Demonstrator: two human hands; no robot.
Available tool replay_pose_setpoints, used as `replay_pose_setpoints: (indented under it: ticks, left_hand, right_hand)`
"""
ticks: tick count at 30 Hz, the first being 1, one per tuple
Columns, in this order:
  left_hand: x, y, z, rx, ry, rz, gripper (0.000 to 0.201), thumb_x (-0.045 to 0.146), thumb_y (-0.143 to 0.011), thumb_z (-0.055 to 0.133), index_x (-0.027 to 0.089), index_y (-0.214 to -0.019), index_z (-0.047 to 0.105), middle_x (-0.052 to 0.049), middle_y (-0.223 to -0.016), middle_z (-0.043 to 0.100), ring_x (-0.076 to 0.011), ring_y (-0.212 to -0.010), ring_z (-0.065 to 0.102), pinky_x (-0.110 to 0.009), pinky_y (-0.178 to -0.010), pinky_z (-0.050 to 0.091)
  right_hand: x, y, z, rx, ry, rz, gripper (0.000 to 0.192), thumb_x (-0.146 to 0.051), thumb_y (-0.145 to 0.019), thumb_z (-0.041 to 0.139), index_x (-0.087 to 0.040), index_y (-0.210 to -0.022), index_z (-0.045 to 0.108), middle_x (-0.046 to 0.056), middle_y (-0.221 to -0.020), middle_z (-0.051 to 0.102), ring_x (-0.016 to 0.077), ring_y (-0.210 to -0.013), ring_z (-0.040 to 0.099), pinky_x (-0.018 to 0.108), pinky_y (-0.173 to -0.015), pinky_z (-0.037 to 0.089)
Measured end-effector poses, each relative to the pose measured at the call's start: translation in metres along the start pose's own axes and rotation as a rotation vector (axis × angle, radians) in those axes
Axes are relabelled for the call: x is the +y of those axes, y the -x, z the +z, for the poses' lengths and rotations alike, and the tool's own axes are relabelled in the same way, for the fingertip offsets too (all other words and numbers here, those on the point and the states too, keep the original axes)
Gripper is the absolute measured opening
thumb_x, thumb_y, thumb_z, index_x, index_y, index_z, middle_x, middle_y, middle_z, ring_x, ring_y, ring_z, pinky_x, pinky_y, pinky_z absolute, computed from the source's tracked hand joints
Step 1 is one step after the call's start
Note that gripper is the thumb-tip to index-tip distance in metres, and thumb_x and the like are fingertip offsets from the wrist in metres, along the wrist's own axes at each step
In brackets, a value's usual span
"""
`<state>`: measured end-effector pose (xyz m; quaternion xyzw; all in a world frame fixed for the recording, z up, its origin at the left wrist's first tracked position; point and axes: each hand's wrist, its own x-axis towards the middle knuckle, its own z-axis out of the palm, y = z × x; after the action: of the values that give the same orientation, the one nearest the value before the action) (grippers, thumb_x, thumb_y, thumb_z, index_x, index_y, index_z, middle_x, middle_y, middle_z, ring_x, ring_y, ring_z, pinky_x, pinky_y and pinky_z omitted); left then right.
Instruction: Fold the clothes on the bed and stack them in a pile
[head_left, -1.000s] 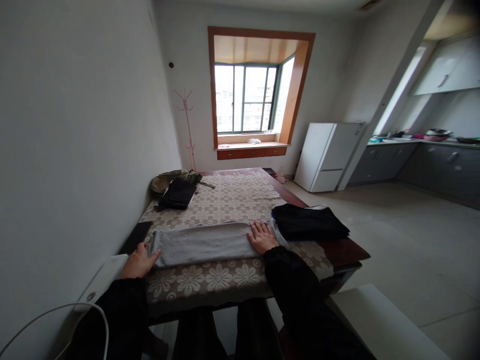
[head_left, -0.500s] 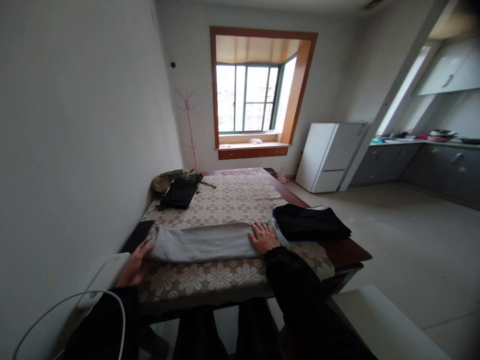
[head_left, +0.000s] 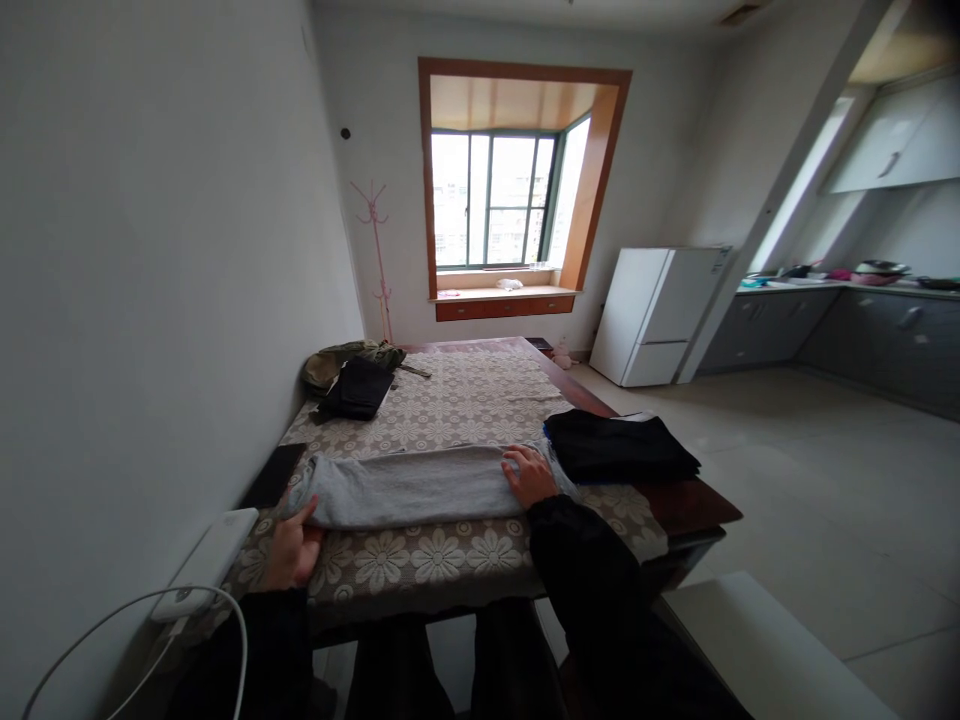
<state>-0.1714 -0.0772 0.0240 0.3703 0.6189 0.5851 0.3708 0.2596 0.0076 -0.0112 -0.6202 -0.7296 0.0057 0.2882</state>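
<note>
A grey garment (head_left: 420,487), folded into a long strip, lies across the near part of the table. My left hand (head_left: 294,548) is at its near left corner, the thumb over the cloth and the other fingers curled below the near edge, partly hidden. On the garment's right end rests my right hand (head_left: 531,476), palm down, its fingers apart and slightly bent. Just right of that hand is a stack of folded black clothes (head_left: 619,447) with a bit of blue at its left edge.
A patterned tablecloth (head_left: 439,555) covers most of the table. A black pouch (head_left: 358,388) leans on an olive bag (head_left: 326,362) at the back left. By the left wall are a dark flat object (head_left: 276,475) and a white device (head_left: 206,560) with a cable. A white fridge (head_left: 656,310) stands beyond.
My left hand has shifted right and nearer to me, from the garment's left end to its near corner. My right hand stays in place, its fingers now more bent.
</note>
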Motion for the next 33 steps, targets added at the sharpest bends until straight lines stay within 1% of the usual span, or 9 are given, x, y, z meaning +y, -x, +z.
replay_pose_setpoints:
  ticks: [7,11,15,18,21,25,28,31,33]
  left_hand:
    - [0.007,-0.012,-0.008,0.122,0.033,0.052,0.056,0.029,-0.093,0.046,0.032,-0.15,0.046,-0.008,-0.133,0.069,-0.026,-0.123,0.067,-0.041,-0.096,0.062]
    - [0.03,-0.018,-0.023,0.249,0.295,0.063,0.065,0.02,-0.085,0.058,0.03,-0.149,0.046,-0.005,-0.134,0.068,-0.0241,-0.129,0.062,-0.039,-0.103,0.058]
    - [0.052,-0.021,-0.028,0.312,0.284,0.131,0.064,0.02,-0.086,0.058,0.026,-0.149,0.045,-0.007,-0.134,0.068,-0.0266,-0.131,0.06,-0.044,-0.105,0.056]
    - [0.066,-0.017,-0.009,0.326,0.198,0.218,0.06,0.022,-0.091,0.056,0.021,-0.15,0.043,-0.008,-0.139,0.065,-0.0284,-0.131,0.059,-0.049,-0.109,0.052]
    - [0.082,-0.004,0.034,0.306,0.009,0.366,0.058,0.029,-0.096,0.053,0.018,-0.152,0.041,-0.01,-0.147,0.06,-0.0284,-0.134,0.057,-0.047,-0.113,0.048]
    - [0.094,0.032,0.11,0.053,-0.19,0.592,0.055,0.034,-0.098,0.054,0.016,-0.149,0.049,-0.012,-0.146,0.06,-0.0281,-0.133,0.059,-0.048,-0.116,0.045]
    - [0.088,0.063,0.157,-0.351,-0.357,0.73,0.052,0.033,-0.099,0.054,0.023,-0.15,0.051,-0.011,-0.15,0.058,-0.0265,-0.14,0.053,-0.046,-0.12,0.041]
    - [0.07,0.086,0.176,-0.713,-0.513,0.928,0.05,0.032,-0.099,0.058,0.029,-0.149,0.052,-0.007,-0.158,0.051,-0.025,-0.149,0.043,-0.051,-0.127,0.03]
    - [0.054,0.096,0.172,-0.794,-0.543,0.99,0.046,0.029,-0.099,0.058,0.03,-0.145,0.055,-0.004,-0.157,0.053,-0.0234,-0.148,0.044,-0.052,-0.128,0.028]
  right_hand:
    - [-0.001,0.008,-0.024,0.18,-0.203,-0.039,0.046,-0.038,-0.102,0.032,-0.023,-0.11,0.075,0.01,-0.128,0.071,0.0259,-0.126,0.06,0.044,-0.114,0.041]
    - [0.0,0.016,-0.031,0.188,-0.647,0.086,0.045,-0.054,-0.098,0.041,-0.024,-0.11,0.072,0.012,-0.12,0.073,0.029,-0.116,0.066,0.044,-0.098,0.054]
    - [-0.005,0.02,-0.029,0.04,-1.131,0.21,0.047,-0.062,-0.089,0.056,-0.023,-0.113,0.067,0.013,-0.117,0.073,0.0289,-0.097,0.072,0.045,-0.081,0.059]
    - [-0.015,0.019,-0.034,-0.107,-1.315,0.249,0.049,-0.062,-0.091,0.055,-0.023,-0.119,0.064,0.015,-0.124,0.071,0.029,-0.099,0.073,0.048,-0.085,0.059]
    - [-0.031,0.015,-0.045,-0.302,-1.36,0.265,0.055,-0.063,-0.099,0.036,-0.023,-0.129,0.058,0.016,-0.135,0.067,0.0294,-0.11,0.072,0.051,-0.093,0.057]
    - [-0.056,0.007,-0.053,-0.51,-1.409,0.286,0.063,-0.065,-0.102,0.019,-0.023,-0.136,0.052,0.016,-0.145,0.061,0.028,-0.117,0.07,0.049,-0.098,0.056]
    - [-0.069,0.003,-0.044,-0.568,-1.514,0.315,0.067,-0.072,-0.1,0.021,-0.024,-0.136,0.051,0.014,-0.14,0.064,0.028,-0.114,0.07,0.049,-0.096,0.056]
    - [-0.073,0.003,-0.025,-0.512,-1.496,0.402,0.062,-0.076,-0.093,0.04,-0.024,-0.12,0.061,0.009,-0.117,0.074,0.0279,-0.11,0.07,0.045,-0.095,0.055]
    - [-0.071,0.003,-0.011,-0.429,-1.442,0.459,0.048,-0.068,-0.083,0.064,-0.026,-0.106,0.064,0.005,-0.1,0.075,0.028,-0.104,0.069,0.044,-0.095,0.054]
